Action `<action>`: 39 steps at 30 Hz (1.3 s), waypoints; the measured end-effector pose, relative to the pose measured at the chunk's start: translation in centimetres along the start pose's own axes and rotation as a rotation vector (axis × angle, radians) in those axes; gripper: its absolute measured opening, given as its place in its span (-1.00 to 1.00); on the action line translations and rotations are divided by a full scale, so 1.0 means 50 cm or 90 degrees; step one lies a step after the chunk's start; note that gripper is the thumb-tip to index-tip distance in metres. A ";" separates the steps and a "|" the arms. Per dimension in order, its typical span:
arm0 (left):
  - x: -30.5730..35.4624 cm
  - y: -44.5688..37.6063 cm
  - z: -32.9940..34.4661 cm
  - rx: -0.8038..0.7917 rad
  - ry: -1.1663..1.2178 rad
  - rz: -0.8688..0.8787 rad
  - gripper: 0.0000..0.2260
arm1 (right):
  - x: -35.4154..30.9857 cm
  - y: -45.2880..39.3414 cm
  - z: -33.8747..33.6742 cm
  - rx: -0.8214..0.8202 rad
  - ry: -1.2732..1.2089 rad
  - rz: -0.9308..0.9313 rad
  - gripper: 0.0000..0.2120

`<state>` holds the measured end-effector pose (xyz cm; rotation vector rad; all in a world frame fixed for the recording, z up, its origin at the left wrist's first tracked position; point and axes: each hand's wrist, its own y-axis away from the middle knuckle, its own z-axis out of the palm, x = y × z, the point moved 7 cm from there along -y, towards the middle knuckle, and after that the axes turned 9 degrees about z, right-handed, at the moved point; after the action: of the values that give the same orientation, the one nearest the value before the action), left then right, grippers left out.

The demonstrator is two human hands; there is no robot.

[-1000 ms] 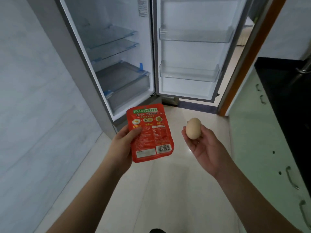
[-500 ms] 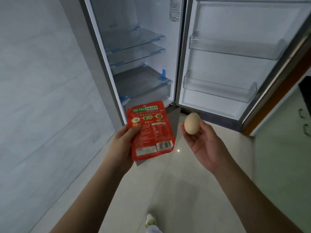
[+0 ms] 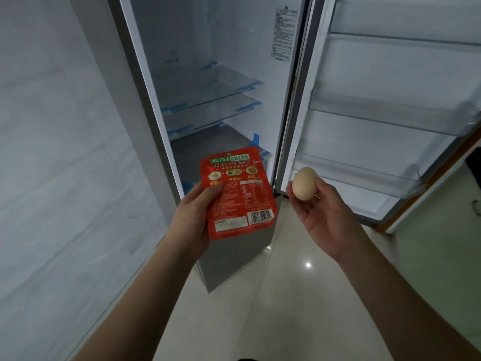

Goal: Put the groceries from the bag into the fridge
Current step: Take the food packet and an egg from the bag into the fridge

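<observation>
left hand (image 3: 191, 217) grips red packet (image 3: 235, 194); right hand (image 3: 322, 214) pinches egg (image 3: 304, 183) beside it, open fridge (image 3: 208, 82) beyond both.

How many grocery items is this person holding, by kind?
Red packet, in the left hand: 1
Egg, in the right hand: 1
Total: 2
</observation>
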<state>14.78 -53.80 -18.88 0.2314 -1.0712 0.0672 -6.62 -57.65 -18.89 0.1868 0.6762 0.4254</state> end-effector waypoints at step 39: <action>0.008 -0.550 0.426 -0.136 -0.034 0.042 -0.71 | -0.716 -0.407 -0.056 0.152 0.558 -0.296 -0.89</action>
<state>1.22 -85.32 -13.04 0.0054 -1.1302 0.0051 -26.90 -91.58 -6.95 0.0537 1.5941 -0.0507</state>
